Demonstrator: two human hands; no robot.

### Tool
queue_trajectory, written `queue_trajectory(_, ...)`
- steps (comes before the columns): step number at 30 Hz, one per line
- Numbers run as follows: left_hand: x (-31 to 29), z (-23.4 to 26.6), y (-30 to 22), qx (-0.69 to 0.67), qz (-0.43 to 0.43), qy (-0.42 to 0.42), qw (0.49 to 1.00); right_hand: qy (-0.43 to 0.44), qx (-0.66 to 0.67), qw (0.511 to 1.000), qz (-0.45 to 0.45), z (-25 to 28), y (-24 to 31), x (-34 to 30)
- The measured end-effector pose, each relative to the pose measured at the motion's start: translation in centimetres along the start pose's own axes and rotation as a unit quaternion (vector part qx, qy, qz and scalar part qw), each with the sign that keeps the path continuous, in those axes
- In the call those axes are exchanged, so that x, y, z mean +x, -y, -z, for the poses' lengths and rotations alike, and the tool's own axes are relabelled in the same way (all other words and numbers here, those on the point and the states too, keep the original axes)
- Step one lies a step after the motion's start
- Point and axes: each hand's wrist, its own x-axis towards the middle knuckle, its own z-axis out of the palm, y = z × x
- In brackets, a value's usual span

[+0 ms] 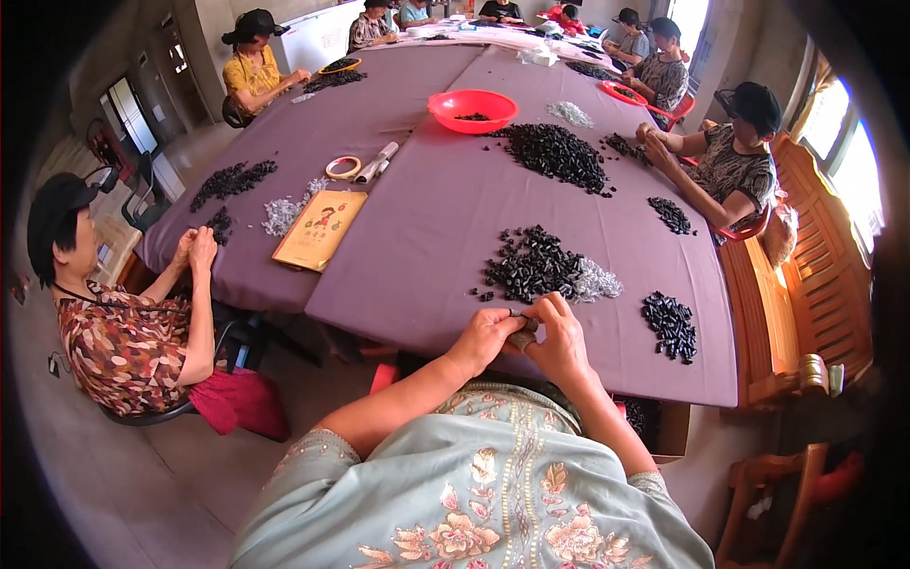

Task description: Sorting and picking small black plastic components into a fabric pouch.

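Note:
At the near edge of the table, my left hand [482,341] and my right hand [559,343] meet in front of my body. The fingers of both are closed in a pinch round a small black piece [516,314], mostly hidden by the fingertips. Something brownish [524,335] shows between the hands; its kind is unclear. Just beyond lies a heap of small black cylindrical plastic parts [531,266]. Small clear plastic pieces [597,282] touch its right side. Farther right sits another pile of black parts [669,327].
A purple cloth [408,256] covers the long table. On it are a red bowl [445,106], a large black heap [559,156], a yellow booklet [322,229] and a tape roll [343,168]. Co-workers sit along both sides, one [133,332] close on my left. A wooden bench [806,284] stands right.

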Motion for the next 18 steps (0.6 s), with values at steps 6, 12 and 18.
queue_trajectory(6, -0.11, -0.54, -0.57, 0.024, 0.008, -0.004, 1.0, -0.01, -0.017, 0.999, 0.049, 0.4, -0.42, 0.1)
queue_trajectory(12, 0.06, -0.22, 0.16, 0.05, -0.004, 0.001, 0.999, -0.007, -0.006, 0.998, 0.069, 0.24, -0.33, -0.11)
queue_trajectory(18, -0.29, -0.89, -0.34, 0.064, -0.002, -0.018, 0.998, -0.017, 0.024, 0.998, 0.047, 0.11, -0.41, -0.4)
